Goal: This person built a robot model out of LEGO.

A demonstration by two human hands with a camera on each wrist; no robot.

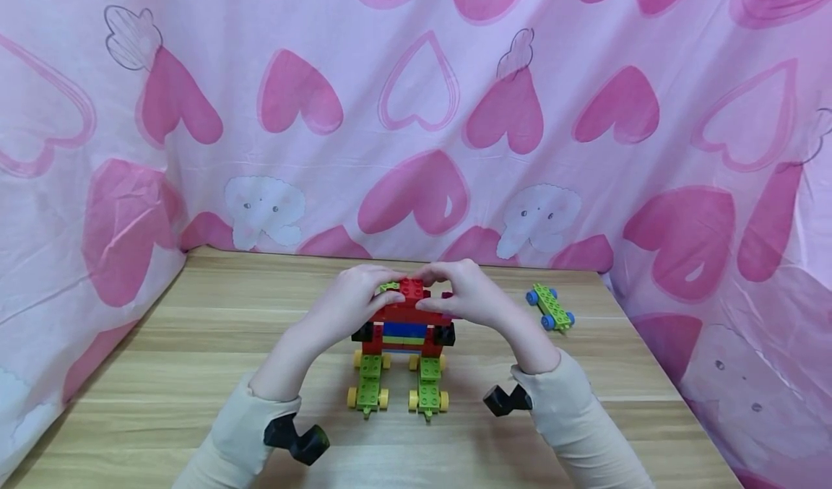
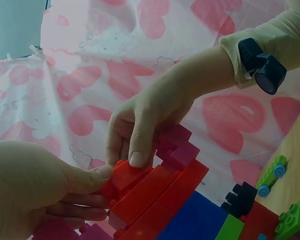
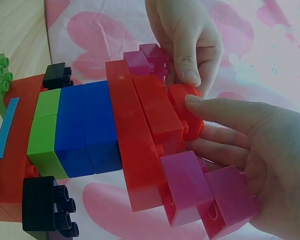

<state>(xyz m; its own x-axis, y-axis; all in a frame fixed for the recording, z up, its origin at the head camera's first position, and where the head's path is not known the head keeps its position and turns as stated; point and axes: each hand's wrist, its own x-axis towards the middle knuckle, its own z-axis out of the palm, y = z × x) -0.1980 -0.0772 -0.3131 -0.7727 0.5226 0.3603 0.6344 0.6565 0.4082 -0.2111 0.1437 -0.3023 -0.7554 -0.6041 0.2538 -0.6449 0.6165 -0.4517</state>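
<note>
A toy-brick figure stands upright on the table, built up from red bricks (image 3: 127, 130), blue bricks (image 3: 75, 130) and lime bricks (image 3: 45, 130). My left hand (image 1: 354, 300) and right hand (image 1: 469, 294) meet at its top. Both pinch the small red brick (image 3: 182, 107) there, thumbs on the near side and fingers behind, partly hidden. Magenta bricks (image 3: 187, 177) stick out at each side of the upper part, close under the hands. Black bricks (image 1: 445, 334) flank the body. Two lime wheeled bases (image 1: 429, 388) with yellow wheels lie under the figure.
A separate lime wheeled base (image 1: 551, 307) with blue wheels lies on the wooden table (image 1: 247, 359), to the right of the figure. Pink heart-print cloth (image 1: 416, 185) hangs behind the table and along both sides. Black wrist cameras (image 1: 305, 442) jut from the sleeves.
</note>
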